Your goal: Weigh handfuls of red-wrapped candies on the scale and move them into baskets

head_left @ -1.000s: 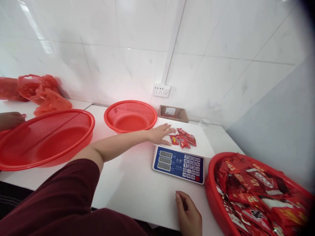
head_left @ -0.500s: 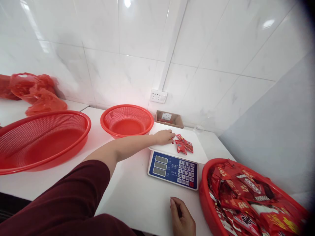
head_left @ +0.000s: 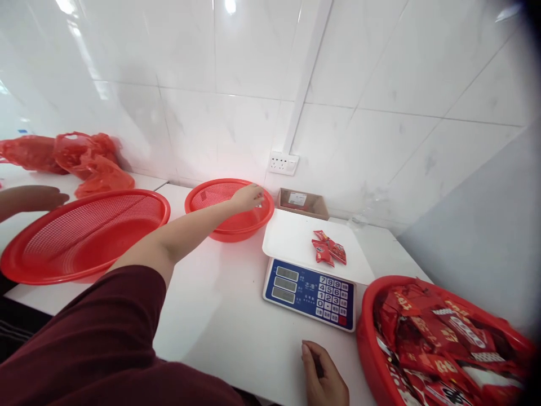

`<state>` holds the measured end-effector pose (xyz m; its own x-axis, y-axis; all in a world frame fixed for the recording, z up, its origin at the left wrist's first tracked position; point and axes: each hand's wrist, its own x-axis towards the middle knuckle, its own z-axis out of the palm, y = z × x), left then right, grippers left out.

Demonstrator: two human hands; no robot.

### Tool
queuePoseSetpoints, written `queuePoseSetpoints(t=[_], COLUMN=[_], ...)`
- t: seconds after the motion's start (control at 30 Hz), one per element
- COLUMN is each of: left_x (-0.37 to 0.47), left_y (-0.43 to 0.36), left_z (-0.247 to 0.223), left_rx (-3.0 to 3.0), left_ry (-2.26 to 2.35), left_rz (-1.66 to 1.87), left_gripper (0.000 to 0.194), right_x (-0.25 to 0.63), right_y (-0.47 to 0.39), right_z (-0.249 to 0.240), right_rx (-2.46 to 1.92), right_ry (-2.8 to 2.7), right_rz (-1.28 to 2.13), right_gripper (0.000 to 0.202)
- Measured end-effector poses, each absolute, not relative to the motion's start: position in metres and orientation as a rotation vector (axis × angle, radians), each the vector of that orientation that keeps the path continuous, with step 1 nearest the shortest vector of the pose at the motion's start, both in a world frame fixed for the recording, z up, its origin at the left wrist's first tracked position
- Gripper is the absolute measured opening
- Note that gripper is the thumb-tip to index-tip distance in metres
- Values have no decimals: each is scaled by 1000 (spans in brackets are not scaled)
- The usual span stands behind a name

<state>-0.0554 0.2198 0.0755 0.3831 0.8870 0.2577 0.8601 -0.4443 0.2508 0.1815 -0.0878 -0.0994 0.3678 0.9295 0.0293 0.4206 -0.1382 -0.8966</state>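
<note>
My left hand (head_left: 248, 197) reaches out over the small red mesh basket (head_left: 211, 197), fingers closed on small red snack packets that barely show under them. A few red snack packets (head_left: 328, 250) lie on the white pan of the weighing scale (head_left: 291, 242), whose blue keypad panel (head_left: 310, 293) faces me. My right hand (head_left: 323, 379) rests on the white table near the front edge, fingers curled with nothing in them, just left of a big red basket (head_left: 367, 332) heaped with red snack packets.
A large red mesh basket (head_left: 84, 237) sits at the left, with another person's hand (head_left: 36, 197) beside its far rim. Red plastic bags (head_left: 88, 160) lie at the back left. A small cardboard box (head_left: 302, 202) stands against the tiled wall under a socket (head_left: 282, 163).
My left hand closed on packets on the scale pan and moved left to the small red basket. Fewer packets lie on the pan. The right hand stayed put.
</note>
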Motion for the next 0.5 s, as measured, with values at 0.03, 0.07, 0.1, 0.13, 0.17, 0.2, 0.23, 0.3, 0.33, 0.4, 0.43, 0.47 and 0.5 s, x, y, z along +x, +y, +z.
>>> queuePoseSetpoints(t=[0.03, 0.07, 0.1, 0.13, 0.17, 0.2, 0.23, 0.3, 0.33, 0.4, 0.43, 0.47, 0.5], left_x=[-64, -68, -70, -67, -60, -49, -35, 0, 20, 60, 79, 95, 109], left_y=[220, 220, 219, 218, 216, 213, 209, 199, 194, 182, 177, 172, 168], left_z=[72, 69, 66, 62, 60, 57, 55, 51, 50, 45, 42, 39, 35], left_rx=[2531, 2522, 2521, 2531, 2552, 2582, 2618, 2692, 2720, 2750, 2757, 2754, 2747], left_ry=[1641, 1659, 1665, 1657, 1630, 1580, 1508, 1303, 1192, 1010, 945, 895, 864], left_rz=[509, 475, 454, 446, 449, 456, 460, 435, 404, 341, 315, 275, 217], left_gripper=[25, 27, 30, 35, 39, 43, 45, 50, 54, 65, 69, 74, 77], right_x=[182, 182, 183, 183, 183, 183, 183, 181, 180, 176, 174, 171, 169], right_y=[-88, -87, -87, -87, -86, -86, -86, -86, -87, -88, -89, -89, -90], right_z=[-100, -101, -101, -102, -102, -102, -101, -100, -99, -96, -95, -94, -93], right_rx=[-1728, -1724, -1718, -1714, -1712, -1710, -1709, -1704, -1703, -1699, -1694, -1689, -1685], right_ry=[-1194, -1189, -1185, -1185, -1186, -1187, -1189, -1194, -1191, -1165, -1147, -1129, -1114], right_rz=[711, 704, 695, 690, 689, 691, 699, 716, 712, 671, 642, 613, 589], right_gripper=[42, 42, 42, 41, 41, 41, 42, 43, 43, 43, 42, 42, 41])
